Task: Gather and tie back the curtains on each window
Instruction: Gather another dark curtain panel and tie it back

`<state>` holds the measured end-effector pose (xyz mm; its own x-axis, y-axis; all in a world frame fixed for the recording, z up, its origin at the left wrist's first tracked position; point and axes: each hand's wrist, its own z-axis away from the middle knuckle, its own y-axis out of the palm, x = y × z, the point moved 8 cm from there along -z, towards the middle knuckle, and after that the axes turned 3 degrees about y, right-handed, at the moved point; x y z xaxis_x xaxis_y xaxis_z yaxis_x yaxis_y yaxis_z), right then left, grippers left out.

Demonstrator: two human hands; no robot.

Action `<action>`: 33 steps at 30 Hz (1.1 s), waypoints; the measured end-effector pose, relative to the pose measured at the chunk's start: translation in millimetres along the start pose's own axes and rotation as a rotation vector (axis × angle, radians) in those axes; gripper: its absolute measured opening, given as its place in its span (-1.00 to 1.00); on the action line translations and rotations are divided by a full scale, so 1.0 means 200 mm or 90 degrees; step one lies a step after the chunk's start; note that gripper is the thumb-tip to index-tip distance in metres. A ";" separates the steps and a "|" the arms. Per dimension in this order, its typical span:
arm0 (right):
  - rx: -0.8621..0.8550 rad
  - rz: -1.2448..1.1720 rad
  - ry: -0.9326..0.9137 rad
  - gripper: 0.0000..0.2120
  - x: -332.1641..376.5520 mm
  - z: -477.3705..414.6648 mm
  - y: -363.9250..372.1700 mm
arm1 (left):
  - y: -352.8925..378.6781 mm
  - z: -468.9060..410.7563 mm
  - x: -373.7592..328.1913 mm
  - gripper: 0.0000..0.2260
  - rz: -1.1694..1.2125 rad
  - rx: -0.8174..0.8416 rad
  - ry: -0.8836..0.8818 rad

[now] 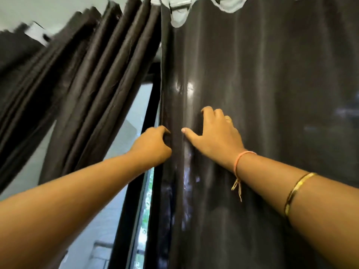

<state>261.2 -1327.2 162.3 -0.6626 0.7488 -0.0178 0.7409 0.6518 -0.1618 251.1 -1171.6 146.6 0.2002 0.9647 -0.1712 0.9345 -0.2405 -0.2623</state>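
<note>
A dark brown right curtain [272, 94] hangs spread flat over the window, filling the right half of the view. My left hand [151, 146] grips its left edge with curled fingers at about mid height. A short way to the right, my right hand [213, 136] lies against the same panel, thumb stretched toward the edge and fingertips curled into a fold of the cloth. A second dark curtain [93, 90] hangs bunched in pleats at the upper left.
A black window frame [136, 191] runs down between the two curtains, with glass [144, 216] and greenery behind it. A white rail with clips [178, 8] holds the curtain tops. Pale wall shows at the top left.
</note>
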 end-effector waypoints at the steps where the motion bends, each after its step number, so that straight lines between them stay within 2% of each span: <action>1: -0.007 -0.002 0.004 -0.37 0.01 -0.02 -0.01 | -0.01 0.00 -0.01 -0.56 0.017 0.004 -0.001; 4: -0.008 -0.040 0.041 -0.25 0.02 -0.04 -0.03 | -0.02 0.00 -0.04 -0.56 0.068 0.018 -0.003; 7: 0.034 -0.060 0.075 -0.16 0.02 -0.05 0.01 | -0.02 0.01 -0.03 -0.58 0.108 0.009 -0.014; 9: 0.071 -0.074 0.099 -0.30 0.01 -0.05 0.05 | -0.03 0.02 0.00 -0.54 0.102 0.003 -0.023; 12: 0.097 -0.122 0.106 -0.75 -0.01 -0.08 0.07 | -0.06 0.02 0.00 -0.47 0.068 -0.018 -0.014; 13: 0.110 -0.130 0.093 -0.78 -0.01 -0.08 0.08 | -0.07 0.02 0.00 -0.45 0.075 -0.020 -0.007; 17: 0.152 -0.153 0.030 -0.48 0.09 -0.11 0.15 | -0.10 0.02 0.01 -0.41 0.156 -0.011 -0.004; 21: 0.191 -0.195 -0.014 -0.41 0.20 -0.16 0.24 | -0.04 0.02 0.02 -0.23 0.270 0.020 -0.020; 23: 0.196 -0.204 -0.020 -0.39 0.25 -0.18 0.28 | -0.01 0.01 0.03 -0.33 0.312 0.045 -0.041; 26: 0.187 -0.200 -0.025 -0.39 0.31 -0.20 0.33 | -0.03 0.01 0.05 -0.65 0.325 0.059 -0.038; 29: 0.193 -0.202 -0.026 -0.41 0.34 -0.23 0.35 | -0.03 0.03 0.07 -0.69 0.380 0.050 -0.048; 33: 0.205 -0.240 -0.025 -0.50 0.37 -0.27 0.32 | -0.04 0.06 0.06 -0.89 0.406 0.050 -0.020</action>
<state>265.2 -1224.4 204.0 -0.8864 0.4584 0.0644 0.3811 0.8016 -0.4607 242.7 -1158.9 135.2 0.7003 0.6257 -0.3437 0.6095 -0.7747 -0.1684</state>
